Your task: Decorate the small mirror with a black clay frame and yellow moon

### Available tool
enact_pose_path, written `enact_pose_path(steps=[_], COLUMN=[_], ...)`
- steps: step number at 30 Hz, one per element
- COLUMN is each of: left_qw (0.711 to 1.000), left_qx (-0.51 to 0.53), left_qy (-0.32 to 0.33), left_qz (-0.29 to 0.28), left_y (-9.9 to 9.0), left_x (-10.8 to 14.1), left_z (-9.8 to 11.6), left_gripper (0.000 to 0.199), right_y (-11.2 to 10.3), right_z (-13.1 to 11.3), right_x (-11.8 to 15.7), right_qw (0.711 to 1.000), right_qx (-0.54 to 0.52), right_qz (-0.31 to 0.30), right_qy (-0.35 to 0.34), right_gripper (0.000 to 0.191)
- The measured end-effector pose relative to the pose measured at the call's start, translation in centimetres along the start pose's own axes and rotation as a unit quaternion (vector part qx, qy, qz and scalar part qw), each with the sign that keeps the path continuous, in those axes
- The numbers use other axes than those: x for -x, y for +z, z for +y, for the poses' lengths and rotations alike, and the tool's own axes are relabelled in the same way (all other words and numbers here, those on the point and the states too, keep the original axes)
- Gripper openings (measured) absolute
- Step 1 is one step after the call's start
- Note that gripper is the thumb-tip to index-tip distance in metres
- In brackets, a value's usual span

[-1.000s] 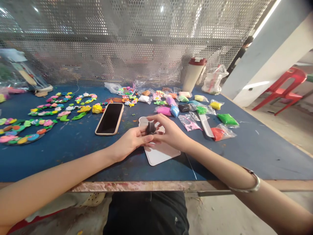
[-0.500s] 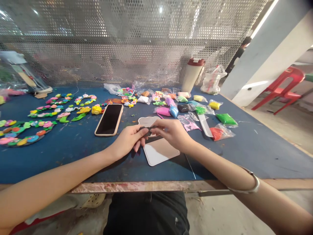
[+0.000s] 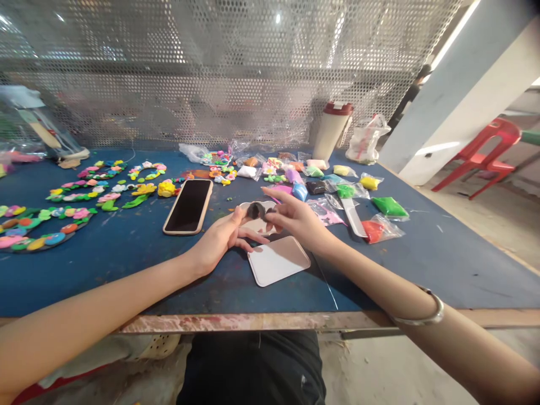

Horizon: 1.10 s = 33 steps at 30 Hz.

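A lump of soft black clay (image 3: 255, 211) is held up between my two hands. My left hand (image 3: 223, 236) grips it from the left with thumb and forefinger, its other fingers stretched out below. The thumb and fingertips of my right hand (image 3: 293, 216) pinch the clay's right end, with one finger raised. Beneath the hands lie a pale board with a wavy edge (image 3: 248, 226) and a white rounded rectangular card (image 3: 279, 261). My hands partly cover the wavy board. A thin needle-like rod (image 3: 330, 287) lies right of the card.
A phone (image 3: 188, 207) lies left of my hands. Bagged coloured clay, such as a green packet (image 3: 390, 206), and a white comb-like tool (image 3: 354, 218) are to the right. Decorated clay pieces (image 3: 54, 241) spread at left; a tumbler (image 3: 332, 130) stands behind.
My left hand has turned and its lower fingers have spread out. My right hand has lifted a finger. The black clay, earlier mostly covered by fingers, now shows as a rounded lump.
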<state>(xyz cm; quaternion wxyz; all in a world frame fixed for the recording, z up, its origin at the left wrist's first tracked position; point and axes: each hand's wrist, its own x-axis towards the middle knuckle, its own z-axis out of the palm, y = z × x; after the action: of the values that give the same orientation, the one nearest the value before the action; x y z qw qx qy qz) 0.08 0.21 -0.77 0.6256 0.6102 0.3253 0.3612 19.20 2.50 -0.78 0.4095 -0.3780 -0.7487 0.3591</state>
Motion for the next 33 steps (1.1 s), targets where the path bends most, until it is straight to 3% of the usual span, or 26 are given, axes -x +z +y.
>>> enact_pose_path(steps=[2, 5, 7, 11, 14, 21, 27, 33], left_qw=[0.997, 0.979, 0.968, 0.961, 0.965, 0.972, 0.984, 0.972], left_qx=[-0.079, -0.204, -0.249, -0.274, -0.251, -0.151, -0.107, -0.202], left_qy=[0.002, 0.006, 0.018, 0.031, 0.056, 0.109, 0.094, 0.09], left_qz=[-0.018, -0.015, 0.003, 0.006, 0.049, 0.144, 0.112, 0.077], left_y=[0.1, 0.1, 0.0, -0.5, -1.0, -1.4, -0.9, -0.6], left_x=[0.2, 0.7, 1.0, 1.0, 0.3, -0.5, -0.2, 0.4], left_z=[0.1, 0.6, 1.0, 1.6, 1.4, 0.9, 0.9, 1.0], left_gripper=[0.05, 0.037, 0.027, 0.033, 0.039, 0.022, 0.021, 0.036], right_y=[0.5, 0.7, 0.6, 0.2, -0.1, 0.0, 0.3, 0.2], right_z=[-0.2, -0.5, -0.8, -1.6, -1.8, -1.7, -1.8, -1.5], right_x=[0.3, 0.7, 0.9, 1.0, 1.0, 1.2, 1.3, 1.3], right_qw=[0.995, 0.954, 0.934, 0.919, 0.914, 0.915, 0.927, 0.929], right_qx=[0.082, 0.278, 0.329, 0.334, 0.325, 0.292, 0.263, 0.272], right_qz=[-0.04, -0.038, -0.049, -0.091, -0.084, -0.097, -0.117, -0.079], right_qy=[-0.038, -0.101, -0.133, -0.191, -0.227, -0.26, -0.24, -0.237], right_gripper=[0.052, 0.025, 0.015, 0.024, 0.027, 0.03, 0.025, 0.021])
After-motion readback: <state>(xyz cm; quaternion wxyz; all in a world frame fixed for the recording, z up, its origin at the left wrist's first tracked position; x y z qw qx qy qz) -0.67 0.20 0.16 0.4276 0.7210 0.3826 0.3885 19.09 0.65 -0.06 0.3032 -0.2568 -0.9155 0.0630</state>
